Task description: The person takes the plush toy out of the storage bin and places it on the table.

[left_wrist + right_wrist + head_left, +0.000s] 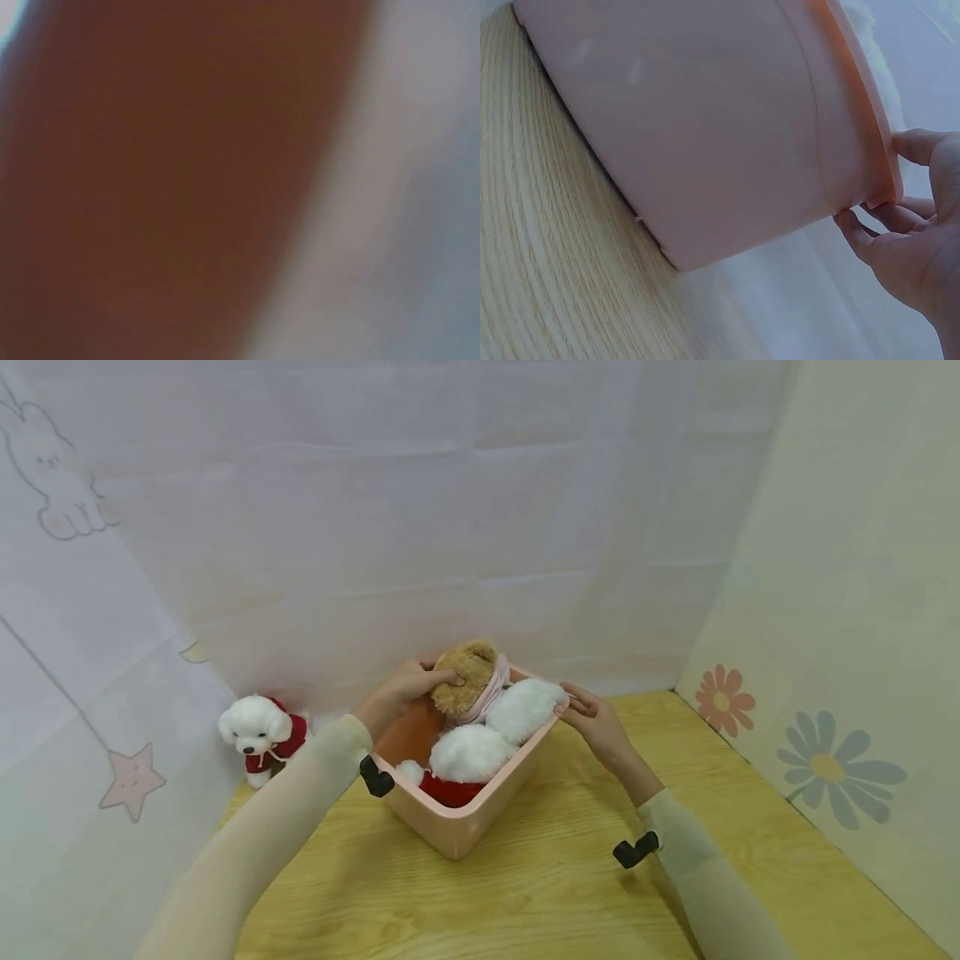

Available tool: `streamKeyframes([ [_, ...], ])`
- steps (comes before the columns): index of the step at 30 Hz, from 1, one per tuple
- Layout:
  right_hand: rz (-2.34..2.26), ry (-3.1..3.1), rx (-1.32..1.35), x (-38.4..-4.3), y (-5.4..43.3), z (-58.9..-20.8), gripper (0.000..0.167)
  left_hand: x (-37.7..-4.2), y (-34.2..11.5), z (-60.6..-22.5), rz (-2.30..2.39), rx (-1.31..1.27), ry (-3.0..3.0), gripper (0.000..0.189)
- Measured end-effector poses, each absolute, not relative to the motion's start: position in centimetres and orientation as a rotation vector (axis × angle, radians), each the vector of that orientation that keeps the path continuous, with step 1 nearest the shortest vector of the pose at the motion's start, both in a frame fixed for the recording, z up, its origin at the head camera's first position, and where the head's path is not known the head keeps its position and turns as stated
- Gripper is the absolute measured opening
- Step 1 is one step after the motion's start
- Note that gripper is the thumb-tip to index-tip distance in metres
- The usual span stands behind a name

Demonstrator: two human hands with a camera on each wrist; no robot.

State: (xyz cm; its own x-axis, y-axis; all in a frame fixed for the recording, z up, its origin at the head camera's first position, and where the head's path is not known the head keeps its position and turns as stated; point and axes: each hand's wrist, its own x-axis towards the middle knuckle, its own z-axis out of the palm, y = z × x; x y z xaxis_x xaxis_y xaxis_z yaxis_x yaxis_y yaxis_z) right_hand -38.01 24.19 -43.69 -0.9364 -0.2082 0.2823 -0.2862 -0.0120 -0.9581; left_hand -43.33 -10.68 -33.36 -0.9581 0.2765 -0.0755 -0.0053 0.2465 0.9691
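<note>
A pink plastic bin (457, 828) on the table holds several plush toys. My left hand (408, 685) grips a tan teddy bear (474, 662) with a pink scarf at the bin's back left, its thumb pressed into the fur. Beside the bear lie two fluffy white plush shapes (471, 754), with red cloth (450, 788) under the nearer one. At the far right corner my right hand (922, 225) pinches the bin's rim between thumb and fingers. The left wrist view is a close brown blur that hides the fingers.
A white plush dog (257, 727) in a red top sits at the table's left, near the wall. Pale cloth walls (375, 527) with printed flowers and a star enclose the wooden table (525, 885) behind and on both sides. Black wrist mounts (636, 850) stick out from the sleeves.
</note>
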Motion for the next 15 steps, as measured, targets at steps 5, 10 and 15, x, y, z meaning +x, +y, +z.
streamKeyframes([
  [5, 2.099, -2.176, 0.533, -38.2, 24.3, -43.7, 0.069, -43.6, -10.6, -34.2, 2.001, 0.184, 2.064, 0.058],
  [10, 2.086, -2.181, 0.529, -38.0, 24.3, -43.4, 0.069, -43.6, -10.7, -34.7, 2.023, 0.171, 1.982, 0.061],
  [15, 2.082, -2.193, 0.535, -37.8, 24.2, -43.3, 0.067, -43.2, -10.9, -33.9, 1.757, 0.377, 2.034, 0.074],
])
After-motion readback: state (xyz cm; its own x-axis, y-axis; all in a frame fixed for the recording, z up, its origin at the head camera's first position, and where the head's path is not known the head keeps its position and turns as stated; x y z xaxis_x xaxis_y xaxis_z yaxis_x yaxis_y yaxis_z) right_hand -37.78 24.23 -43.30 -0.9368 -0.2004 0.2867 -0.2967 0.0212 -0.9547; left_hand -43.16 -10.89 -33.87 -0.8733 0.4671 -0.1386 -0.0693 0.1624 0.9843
